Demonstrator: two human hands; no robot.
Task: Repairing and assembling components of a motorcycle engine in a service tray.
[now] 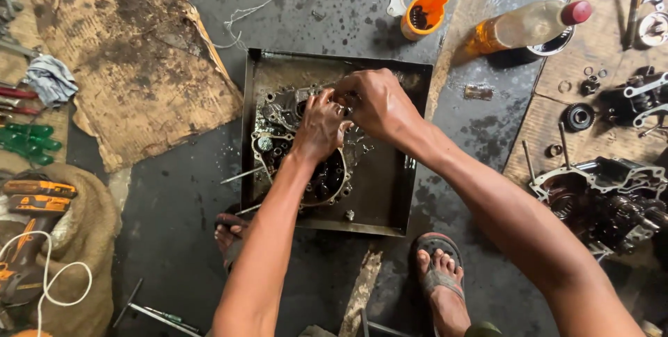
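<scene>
Oily metal is filling the tray [390,198], which is sitting on the dark floor [174,198] between the person's sandalled feet. A crankcase half [278,135] is lying flat in the tray, wet and black. Both hands are working at its upper edge: the left hand [319,128] is pressing down on the casing with fingers curled, and the right hand [376,104] is closing its fingers around a small part there, though what it is pinching is hidden. Doing this well, I judge, is calling for the left hand steadying the slick casing while the right is turning or pulling squarely, without slipping. An orange cup [423,15] and a bottle [529,25] are standing well apart beyond the tray.
</scene>
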